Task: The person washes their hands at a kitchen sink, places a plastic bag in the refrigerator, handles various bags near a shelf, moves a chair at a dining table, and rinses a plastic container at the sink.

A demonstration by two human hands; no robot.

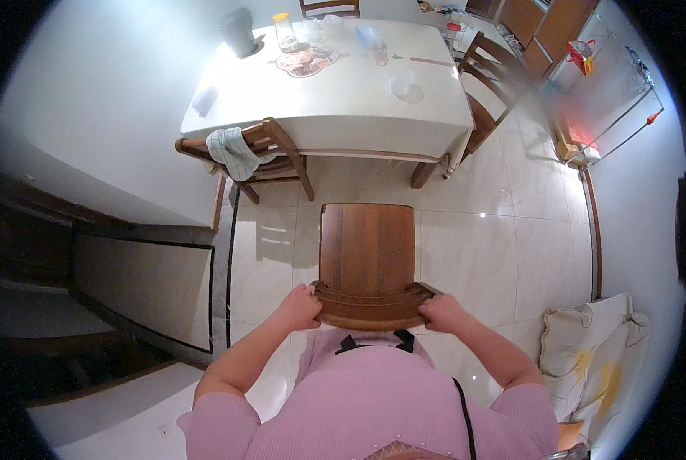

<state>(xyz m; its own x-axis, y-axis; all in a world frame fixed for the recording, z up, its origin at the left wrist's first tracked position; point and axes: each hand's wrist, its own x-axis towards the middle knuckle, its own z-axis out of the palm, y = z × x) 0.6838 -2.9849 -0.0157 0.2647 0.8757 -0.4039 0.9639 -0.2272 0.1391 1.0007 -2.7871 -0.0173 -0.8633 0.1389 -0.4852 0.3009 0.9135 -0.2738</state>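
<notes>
A brown wooden chair (368,247) stands right in front of me, its seat pointing away towards the table. My left hand (300,307) grips the left end of its curved backrest (372,310). On the opposite end of that backrest, my right hand (443,313) is closed around the wood. The chair's legs are hidden beneath the seat. Ahead is a dining table (343,95) with a white cover, a gap of tiled floor lying between it and the seat.
A second chair (280,149) with a checked cloth (236,152) on it stands at the table's near left corner. Another chair (484,109) is on the right side. A yellow-lidded glass jug (285,34) stands on the table. A cloth-covered piece (590,351) sits by the right wall.
</notes>
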